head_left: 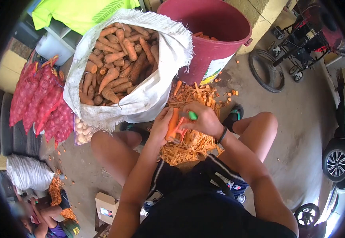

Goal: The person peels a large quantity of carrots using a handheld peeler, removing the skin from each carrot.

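Note:
My left hand (160, 126) is closed around a carrot (173, 123), which it holds upright over the floor between my knees. In my right hand (206, 120) is a peeler (181, 127) with a reddish frame, its head against the lower part of the carrot. A bright green piece (192, 115) shows at the fingers of that hand. Orange peelings (192, 147) lie heaped below both hands. Just beyond them stands a white woven sack (141, 104), open and full of unpeeled carrots (116, 77).
A maroon bucket (208, 53) with carrots inside stands beside the sack. Red mesh bags (41, 93) and tires (7, 119) line the left. Another person (41, 216) sits at lower left near peelings. A tire (265, 71) and a car wheel (336, 163) are at right.

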Tool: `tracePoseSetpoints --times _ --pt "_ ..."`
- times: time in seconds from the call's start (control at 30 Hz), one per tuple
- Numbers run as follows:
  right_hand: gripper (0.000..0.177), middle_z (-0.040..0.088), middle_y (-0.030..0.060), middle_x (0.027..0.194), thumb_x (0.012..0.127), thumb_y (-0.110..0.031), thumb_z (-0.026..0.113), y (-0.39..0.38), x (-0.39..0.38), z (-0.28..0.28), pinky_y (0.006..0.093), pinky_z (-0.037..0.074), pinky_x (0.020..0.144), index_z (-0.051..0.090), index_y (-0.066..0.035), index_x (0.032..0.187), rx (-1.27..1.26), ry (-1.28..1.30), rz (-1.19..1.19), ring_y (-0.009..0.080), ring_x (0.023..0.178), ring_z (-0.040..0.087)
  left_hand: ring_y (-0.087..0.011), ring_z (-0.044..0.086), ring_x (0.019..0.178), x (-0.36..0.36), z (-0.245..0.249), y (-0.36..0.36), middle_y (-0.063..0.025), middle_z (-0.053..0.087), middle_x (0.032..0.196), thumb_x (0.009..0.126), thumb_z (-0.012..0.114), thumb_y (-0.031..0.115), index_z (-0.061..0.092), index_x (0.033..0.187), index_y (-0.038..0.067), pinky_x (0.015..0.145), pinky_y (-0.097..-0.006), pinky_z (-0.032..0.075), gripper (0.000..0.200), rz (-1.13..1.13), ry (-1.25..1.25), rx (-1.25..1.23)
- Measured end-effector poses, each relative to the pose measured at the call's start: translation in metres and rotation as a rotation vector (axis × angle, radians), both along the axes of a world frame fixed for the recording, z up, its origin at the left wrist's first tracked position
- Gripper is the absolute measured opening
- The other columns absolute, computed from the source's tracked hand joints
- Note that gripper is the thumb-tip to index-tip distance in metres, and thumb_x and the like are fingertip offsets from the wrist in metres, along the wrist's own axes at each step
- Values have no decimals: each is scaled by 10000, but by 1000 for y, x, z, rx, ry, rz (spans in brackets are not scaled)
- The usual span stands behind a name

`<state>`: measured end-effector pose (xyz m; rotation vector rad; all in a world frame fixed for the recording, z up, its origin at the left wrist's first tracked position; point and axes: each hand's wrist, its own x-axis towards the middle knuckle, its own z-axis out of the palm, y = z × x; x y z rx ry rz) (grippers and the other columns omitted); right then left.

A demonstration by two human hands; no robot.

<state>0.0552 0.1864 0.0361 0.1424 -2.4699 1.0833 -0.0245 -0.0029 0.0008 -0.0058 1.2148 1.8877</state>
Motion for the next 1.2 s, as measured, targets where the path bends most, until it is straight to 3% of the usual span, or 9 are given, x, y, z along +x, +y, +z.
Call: tracePoseSetpoints --times 0.27,0.4,0.5,0.7,0.87,0.9,1.03,1.13,1.2 --pt "515 672 130 925 703 -267 918 58 -16 0 378 547 698 651 -23 1070 -72 -163 -393 256 774 674 -168 652 723 3 -18 -10 -66 652 997 1076 467 378 565 1277 75 621 -302 568 377 -64 -65 -137" --pt "532 667 123 908 687 -281 932 10 2 -4 370 535 667 658 -11 1056 -116 40 -51 235 749 665 -153 643 748 -1 8 -4 -71 655 1007 1073 463 393 563 1264 58 630 -297 556 398 -29 -165 23" --pt "502 692 133 966 669 -287 927 -6 7 0 389 556 744 659 -58 1026 -76 -39 36 280 872 696 -151 659 803 2 -3 -4 -79 664 1013 1070 493 316 589 1249 39 652 -308 572 344 -14 -126 50" --pt "512 659 123 893 667 -283 935 40 -7 -2 382 528 664 648 -37 1013 -102 -105 -326 251 735 653 -119 611 800 3 -8 -8 -32 608 964 1063 497 370 579 1209 74 652 -289 539 340 -94 -114 -35" --pt "527 650 127 901 662 -291 943 -5 6 -1 380 534 695 645 -27 1008 -95 42 22 262 786 659 -122 619 814 3 -2 0 -27 632 1007 1069 487 339 576 1220 74 673 -298 562 318 1 -101 85" --pt "527 677 129 935 659 -293 932 -5 5 -5 395 566 720 652 -65 1043 -46 39 6 318 830 701 -125 625 822 2 -4 -3 -34 637 1015 1072 480 333 574 1226 70 683 -302 567 318 -17 -101 64" --pt "537 683 141 942 649 -284 935 40 -12 -12 390 569 721 652 -63 1047 39 -24 -304 296 818 713 -129 638 830 6 -3 -11 -52 648 1032 1079 460 318 567 1251 63 691 -303 569 325 -84 -67 -42" --pt "546 683 144 930 649 -292 939 44 -12 -5 394 569 723 652 -57 1049 -162 -209 -353 296 806 712 -130 635 813 3 -3 -10 -57 647 1027 1076 471 308 565 1265 57 666 -299 556 328 -73 -71 13" --pt "553 678 138 911 653 -308 941 26 -4 -3 395 568 725 653 -53 1051 -72 -86 -205 307 814 702 -132 628 797 2 -8 -7 -58 645 1014 1073 481 303 565 1267 54 649 -296 546 327 -34 -102 45"
